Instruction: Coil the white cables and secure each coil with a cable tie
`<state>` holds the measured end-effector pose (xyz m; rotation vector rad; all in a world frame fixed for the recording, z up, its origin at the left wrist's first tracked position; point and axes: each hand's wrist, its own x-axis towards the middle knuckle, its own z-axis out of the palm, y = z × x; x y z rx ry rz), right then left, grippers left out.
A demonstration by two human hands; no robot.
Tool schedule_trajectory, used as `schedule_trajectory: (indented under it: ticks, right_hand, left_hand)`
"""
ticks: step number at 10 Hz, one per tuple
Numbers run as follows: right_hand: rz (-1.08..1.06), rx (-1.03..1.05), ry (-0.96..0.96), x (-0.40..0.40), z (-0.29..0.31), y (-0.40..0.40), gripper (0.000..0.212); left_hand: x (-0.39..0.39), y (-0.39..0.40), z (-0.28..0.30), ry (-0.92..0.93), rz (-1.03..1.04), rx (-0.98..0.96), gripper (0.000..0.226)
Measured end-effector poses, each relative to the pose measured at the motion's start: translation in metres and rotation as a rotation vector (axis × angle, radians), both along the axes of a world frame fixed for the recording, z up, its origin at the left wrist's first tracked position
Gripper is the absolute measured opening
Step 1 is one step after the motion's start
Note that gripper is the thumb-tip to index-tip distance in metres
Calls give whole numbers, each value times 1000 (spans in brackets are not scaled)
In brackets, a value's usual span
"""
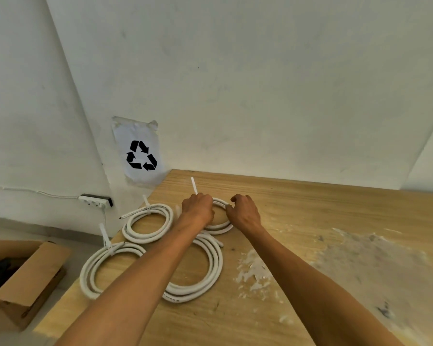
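While both forearms reach out over the wooden counter (pixel 310 211), the hands meet at the far coil (pixel 220 229), the smallest of four white cable coils and the one farthest from the camera. The left hand (pixel 198 208) lies over the coil's left side with fingers curled down; a white cable tie tail (pixel 194 185) sticks up and away from just behind its knuckles, so this grip appears closed on the tie, though the contact itself is hidden under the hand. The right hand (pixel 244 212) sits on the coil's right side, thumb and fingers curled at the upper rim, pinching the cable there. Only the near arc and a short far arc of this coil show between and below the two hands.

Left of the hands lies a tied coil (pixel 148 224) with its tie tail pointing up at the far edge and one loose cable end projecting left. Nearer, at the counter's left edge, is a second tied coil (pixel 98 268), partly overhanging the edge. The large coil (pixel 210 268) lies nearest the centre, under the left forearm, which crosses it; no tie is visible on the part that shows.

White dusty patches (pixel 255 273) mark the counter to the right. Off the counter at left stands an open cardboard box (pixel 35 270). A recycling sign (pixel 140 156) is taped to the wall, and a power strip (pixel 95 200) is to its lower left.
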<state>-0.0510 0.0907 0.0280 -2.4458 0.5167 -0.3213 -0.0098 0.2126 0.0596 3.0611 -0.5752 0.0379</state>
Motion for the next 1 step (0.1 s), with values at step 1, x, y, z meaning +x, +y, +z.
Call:
schedule_trajectory:
  ticks: [1]
  right_hand:
    - [8, 21, -23, -24, 17, -7, 44]
  left_hand:
    - [-18, 0, -5, 51, -87, -183, 39]
